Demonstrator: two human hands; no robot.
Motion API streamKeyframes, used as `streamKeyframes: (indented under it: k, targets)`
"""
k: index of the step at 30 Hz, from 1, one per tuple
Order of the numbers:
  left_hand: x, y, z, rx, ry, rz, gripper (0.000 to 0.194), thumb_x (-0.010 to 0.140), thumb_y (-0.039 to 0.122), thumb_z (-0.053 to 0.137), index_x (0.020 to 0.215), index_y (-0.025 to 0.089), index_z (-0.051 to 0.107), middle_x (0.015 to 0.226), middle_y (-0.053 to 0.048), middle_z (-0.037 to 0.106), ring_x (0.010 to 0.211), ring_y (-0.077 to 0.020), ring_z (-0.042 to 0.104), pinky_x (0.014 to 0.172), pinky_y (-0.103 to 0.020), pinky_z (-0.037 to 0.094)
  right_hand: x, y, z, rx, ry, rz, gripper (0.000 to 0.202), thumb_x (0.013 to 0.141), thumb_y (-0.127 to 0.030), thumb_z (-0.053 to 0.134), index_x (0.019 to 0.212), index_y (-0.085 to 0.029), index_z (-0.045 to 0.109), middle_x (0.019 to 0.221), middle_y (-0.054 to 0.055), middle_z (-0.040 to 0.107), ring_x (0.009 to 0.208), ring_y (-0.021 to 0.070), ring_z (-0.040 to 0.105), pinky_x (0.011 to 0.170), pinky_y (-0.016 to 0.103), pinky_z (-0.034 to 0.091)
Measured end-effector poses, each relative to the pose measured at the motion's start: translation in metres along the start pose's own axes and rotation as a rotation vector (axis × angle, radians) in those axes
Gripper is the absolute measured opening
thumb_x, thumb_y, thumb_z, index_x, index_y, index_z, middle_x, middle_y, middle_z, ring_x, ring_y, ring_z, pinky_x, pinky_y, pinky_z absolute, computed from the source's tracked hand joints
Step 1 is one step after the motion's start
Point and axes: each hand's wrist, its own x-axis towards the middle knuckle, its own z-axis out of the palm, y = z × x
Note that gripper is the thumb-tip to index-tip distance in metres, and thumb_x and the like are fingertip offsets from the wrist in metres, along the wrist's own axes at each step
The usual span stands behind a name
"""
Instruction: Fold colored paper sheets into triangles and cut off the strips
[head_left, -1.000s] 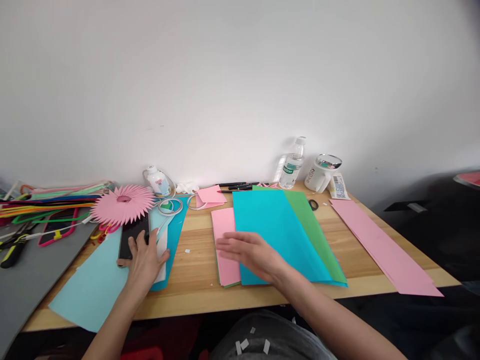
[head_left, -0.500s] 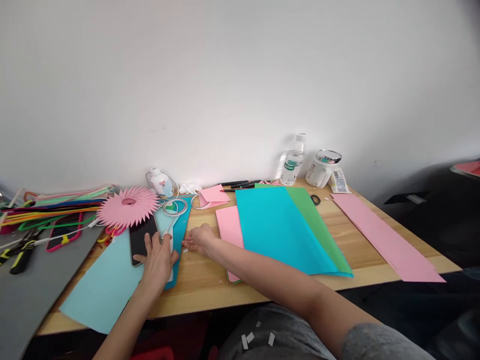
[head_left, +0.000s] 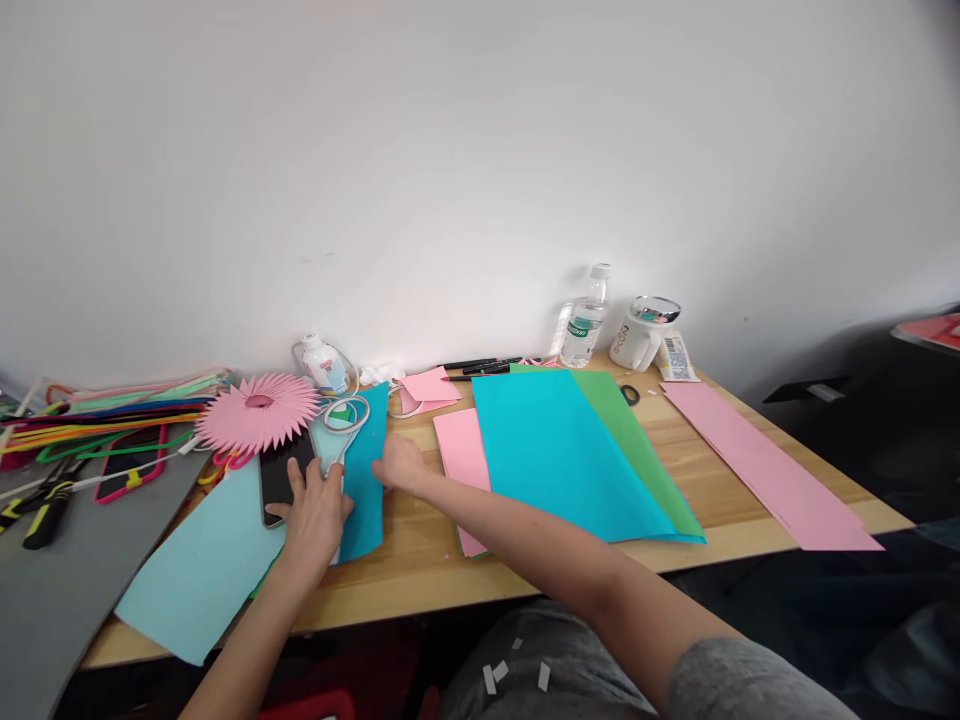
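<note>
My left hand (head_left: 311,510) lies with spread fingers on the dark phone (head_left: 277,475) and the papers under it, pressing down. Beneath the phone is a light blue sheet (head_left: 199,560). My right hand (head_left: 399,463) is closed at the right edge of a blue sheet (head_left: 365,500), which sticks out from under the pile, its far corner slightly raised. The fingertips are partly hidden. A coiled white cable (head_left: 346,412) rests on top of the papers, just beyond my left hand. A pink pleated paper rosette (head_left: 257,412) touches the phone's far end.
Blue paper (head_left: 562,455) covers green (head_left: 637,450) and pink sheets (head_left: 463,455) mid-table. Pink strips (head_left: 765,465) lie at right. Along the wall stand a white bottle (head_left: 322,362), a water bottle (head_left: 585,320) and a mug (head_left: 643,335). Pliers (head_left: 49,510) and coloured pipe cleaners (head_left: 112,420) lie left.
The blue sheet has slid right from under the pile, with my right hand at its edge. My right hand has shifted slightly right and up. The left hand stays almost in place.
</note>
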Motion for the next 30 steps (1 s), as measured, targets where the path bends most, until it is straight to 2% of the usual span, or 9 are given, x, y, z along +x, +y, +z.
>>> streamKeyframes:
  k: [3, 7, 11, 15, 19, 24, 27, 28, 30]
  targets:
    - [0.001, 0.002, -0.005, 0.000, -0.027, -0.012, 0.038, 0.083, 0.012, 0.034, 0.114, 0.013, 0.055, 0.133, -0.022, 0.037, 0.132, -0.0468, 0.012, 0.079, -0.074, 0.033, -0.016, 0.004, -0.036, -0.065, 0.007, 0.000, 0.005, 0.073, -0.014, 0.062, 0.073, -0.009, 0.063, 0.073, 0.009, 0.063, 0.070, 0.0202, 0.061, 0.054, 0.025, 0.044]
    - [0.000, 0.000, -0.004, -0.002, -0.007, -0.009, 0.038, 0.088, 0.019, 0.031, 0.116, 0.014, 0.054, 0.134, -0.022, 0.038, 0.133, -0.0449, 0.013, 0.081, -0.072, 0.035, -0.062, 0.030, -0.101, -0.106, 0.129, -0.040, 0.009, 0.069, -0.011, 0.053, 0.061, -0.013, 0.057, 0.061, 0.004, 0.057, 0.058, 0.0143, 0.054, 0.046, 0.022, 0.031]
    - [-0.014, -0.014, -0.007, 0.031, 0.070, -0.014, 0.042, 0.089, 0.030, 0.033, 0.124, 0.012, 0.048, 0.137, -0.021, 0.037, 0.133, -0.0406, 0.017, 0.087, -0.065, 0.037, -0.110, 0.101, -0.156, -0.124, 0.280, 0.001, 0.017, 0.074, -0.019, 0.046, 0.062, -0.014, 0.057, 0.057, 0.000, 0.054, 0.052, 0.0111, 0.050, 0.047, 0.021, 0.031]
    - [-0.035, -0.039, -0.019, 0.054, 0.064, -0.118, 0.055, 0.084, 0.043, 0.040, 0.128, 0.010, 0.042, 0.130, -0.023, 0.041, 0.124, -0.0419, 0.033, 0.081, -0.057, 0.043, -0.130, 0.175, -0.180, -0.317, 0.330, 0.233, 0.019, 0.075, -0.025, 0.049, 0.069, -0.014, 0.062, 0.059, 0.001, 0.057, 0.059, 0.0150, 0.053, 0.050, 0.022, 0.033]
    - [-0.047, -0.055, -0.026, 0.086, -0.030, -0.253, 0.066, 0.081, 0.050, 0.043, 0.130, 0.008, 0.037, 0.116, -0.026, 0.051, 0.108, -0.0432, 0.048, 0.077, -0.053, 0.043, -0.128, 0.204, -0.175, -0.434, 0.302, 0.403, 0.018, 0.074, -0.015, 0.048, 0.063, -0.013, 0.063, 0.057, 0.006, 0.058, 0.060, 0.0197, 0.057, 0.052, 0.025, 0.034]
    - [-0.059, -0.064, -0.017, 0.066, -0.128, -0.228, 0.072, 0.078, 0.047, 0.045, 0.137, 0.011, 0.026, 0.122, -0.022, 0.052, 0.117, -0.0409, 0.044, 0.084, -0.054, 0.040, -0.121, 0.177, -0.154, -0.469, 0.409, 0.410, 0.026, 0.077, -0.003, 0.042, 0.090, -0.001, 0.064, 0.085, 0.025, 0.063, 0.083, 0.0300, 0.062, 0.066, 0.034, 0.042]
    - [-0.072, -0.068, -0.009, 0.183, -0.034, -0.113, 0.064, 0.082, 0.032, 0.040, 0.138, 0.008, 0.023, 0.133, -0.022, 0.044, 0.131, -0.0405, 0.025, 0.093, -0.062, 0.030, -0.114, 0.136, -0.123, -0.412, 0.402, 0.198, 0.034, 0.085, -0.010, 0.039, 0.114, -0.014, 0.057, 0.110, 0.015, 0.062, 0.101, 0.0211, 0.059, 0.081, 0.029, 0.044]
    - [-0.076, -0.069, -0.007, 0.228, 0.011, -0.057, 0.058, 0.083, 0.025, 0.036, 0.137, 0.005, 0.028, 0.133, -0.023, 0.044, 0.133, -0.0400, 0.022, 0.095, -0.063, 0.026, -0.111, 0.120, -0.108, -0.365, 0.349, 0.075, 0.033, 0.087, -0.013, 0.040, 0.113, -0.021, 0.058, 0.110, 0.007, 0.064, 0.100, 0.0162, 0.060, 0.082, 0.025, 0.044]
    - [-0.080, -0.071, -0.003, 0.288, 0.081, 0.062, 0.049, 0.081, 0.015, 0.032, 0.128, 0.002, 0.042, 0.127, -0.022, 0.050, 0.131, -0.0375, 0.027, 0.100, -0.060, 0.022, -0.103, 0.089, -0.073, -0.168, 0.150, -0.301, 0.032, 0.086, -0.009, 0.038, 0.109, -0.017, 0.059, 0.113, 0.007, 0.063, 0.102, 0.0149, 0.059, 0.086, 0.025, 0.045]
